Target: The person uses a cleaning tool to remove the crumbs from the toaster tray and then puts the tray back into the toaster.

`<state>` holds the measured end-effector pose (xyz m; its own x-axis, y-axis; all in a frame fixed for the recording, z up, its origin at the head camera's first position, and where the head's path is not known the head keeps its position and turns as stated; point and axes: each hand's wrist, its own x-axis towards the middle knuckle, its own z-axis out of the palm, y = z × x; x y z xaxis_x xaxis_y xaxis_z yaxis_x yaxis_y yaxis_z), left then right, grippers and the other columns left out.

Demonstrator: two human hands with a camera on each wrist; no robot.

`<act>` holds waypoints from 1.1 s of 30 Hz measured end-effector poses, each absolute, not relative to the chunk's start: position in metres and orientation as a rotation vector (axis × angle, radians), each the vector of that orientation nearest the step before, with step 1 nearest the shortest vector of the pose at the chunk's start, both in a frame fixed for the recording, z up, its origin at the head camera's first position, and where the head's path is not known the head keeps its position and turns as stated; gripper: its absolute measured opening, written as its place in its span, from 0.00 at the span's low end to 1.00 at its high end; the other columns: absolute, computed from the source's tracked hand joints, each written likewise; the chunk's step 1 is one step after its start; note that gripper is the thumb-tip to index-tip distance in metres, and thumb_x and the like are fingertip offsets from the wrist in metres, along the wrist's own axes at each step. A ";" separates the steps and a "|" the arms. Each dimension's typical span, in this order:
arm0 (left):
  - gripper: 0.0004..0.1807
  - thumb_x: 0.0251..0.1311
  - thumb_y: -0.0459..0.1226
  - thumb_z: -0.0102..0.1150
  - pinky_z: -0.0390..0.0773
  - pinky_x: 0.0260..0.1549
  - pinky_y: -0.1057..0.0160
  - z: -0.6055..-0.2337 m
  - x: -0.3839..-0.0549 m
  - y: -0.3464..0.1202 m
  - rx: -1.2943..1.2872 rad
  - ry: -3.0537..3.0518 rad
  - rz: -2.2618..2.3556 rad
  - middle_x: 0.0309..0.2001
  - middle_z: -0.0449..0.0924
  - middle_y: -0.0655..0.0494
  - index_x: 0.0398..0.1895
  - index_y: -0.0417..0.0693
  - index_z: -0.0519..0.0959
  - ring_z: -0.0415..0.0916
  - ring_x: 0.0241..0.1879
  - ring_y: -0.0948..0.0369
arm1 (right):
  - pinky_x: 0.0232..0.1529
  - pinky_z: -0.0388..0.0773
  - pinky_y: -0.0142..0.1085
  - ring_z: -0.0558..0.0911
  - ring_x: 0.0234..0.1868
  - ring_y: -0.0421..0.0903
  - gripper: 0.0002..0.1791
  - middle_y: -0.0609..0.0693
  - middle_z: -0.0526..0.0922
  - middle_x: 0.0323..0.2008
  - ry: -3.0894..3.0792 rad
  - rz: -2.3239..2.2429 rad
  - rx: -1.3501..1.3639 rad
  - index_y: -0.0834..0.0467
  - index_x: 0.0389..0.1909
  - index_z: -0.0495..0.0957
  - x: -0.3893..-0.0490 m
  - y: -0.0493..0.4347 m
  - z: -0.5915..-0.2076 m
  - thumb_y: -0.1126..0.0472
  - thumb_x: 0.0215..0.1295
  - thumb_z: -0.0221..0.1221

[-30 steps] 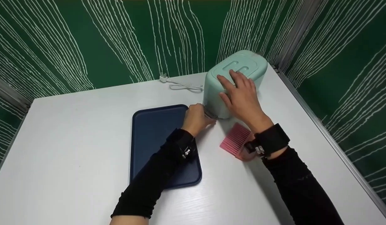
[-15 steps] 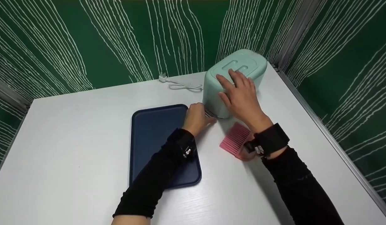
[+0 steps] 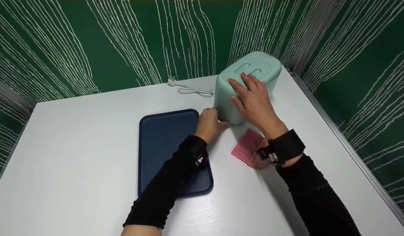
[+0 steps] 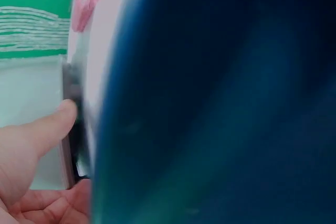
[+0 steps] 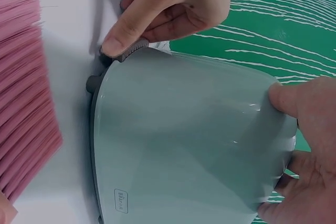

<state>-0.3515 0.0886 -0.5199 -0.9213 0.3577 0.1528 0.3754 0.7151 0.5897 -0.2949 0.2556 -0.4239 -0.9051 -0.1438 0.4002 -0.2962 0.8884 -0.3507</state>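
Note:
A mint-green toaster (image 3: 225, 100) stands at the back right of the white table. My left hand (image 3: 208, 125) is at its lower left corner. In the right wrist view, that hand's thumb and fingers pinch a ridged grey piece (image 5: 132, 49) at the toaster's base. The left wrist view has the thumb (image 4: 52, 127) lying along a dark edge there. My right hand (image 3: 256, 103) rests on the toaster's top with fingers spread, the thumb lower on the near side. Below the right wrist lies a pink-bristled brush (image 3: 247, 147), its handle end partly hidden by the wrist band.
A dark blue tray (image 3: 162, 141) lies left of the toaster, under my left forearm. Behind it, a bundled white cord (image 3: 193, 90) with a plug (image 3: 172, 81) trails from the toaster. Green walls with white drip lines (image 3: 189, 42) border the table's back and right.
My left hand has shifted slightly right, closer against the toaster, and now covers the ridged strip seen before at its base. The right hand and toaster keep their places.

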 end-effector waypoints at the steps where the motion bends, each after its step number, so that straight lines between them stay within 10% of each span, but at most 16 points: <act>1: 0.22 0.52 0.46 0.86 0.86 0.41 0.55 -0.517 -0.350 0.090 -0.609 -2.883 -1.018 0.37 0.90 0.46 0.39 0.38 0.87 0.89 0.40 0.51 | 0.81 0.54 0.66 0.61 0.82 0.70 0.29 0.70 0.63 0.80 -2.688 0.581 0.323 0.54 0.79 0.70 -0.295 0.256 -0.424 0.56 0.81 0.60; 21: 0.15 0.60 0.46 0.79 0.84 0.40 0.56 -0.551 -0.383 0.097 -0.596 -2.963 -0.948 0.40 0.91 0.50 0.40 0.45 0.90 0.89 0.40 0.53 | 0.81 0.55 0.67 0.61 0.81 0.69 0.28 0.70 0.63 0.80 -2.686 0.577 0.340 0.55 0.79 0.70 -0.292 0.259 -0.423 0.57 0.82 0.59; 33: 0.15 0.67 0.38 0.74 0.87 0.48 0.51 -0.495 -0.344 0.094 -0.585 -2.997 -0.891 0.46 0.90 0.40 0.49 0.34 0.87 0.90 0.47 0.47 | 0.80 0.56 0.64 0.61 0.81 0.69 0.29 0.70 0.62 0.81 -2.715 0.576 0.330 0.54 0.79 0.70 -0.294 0.258 -0.423 0.56 0.82 0.59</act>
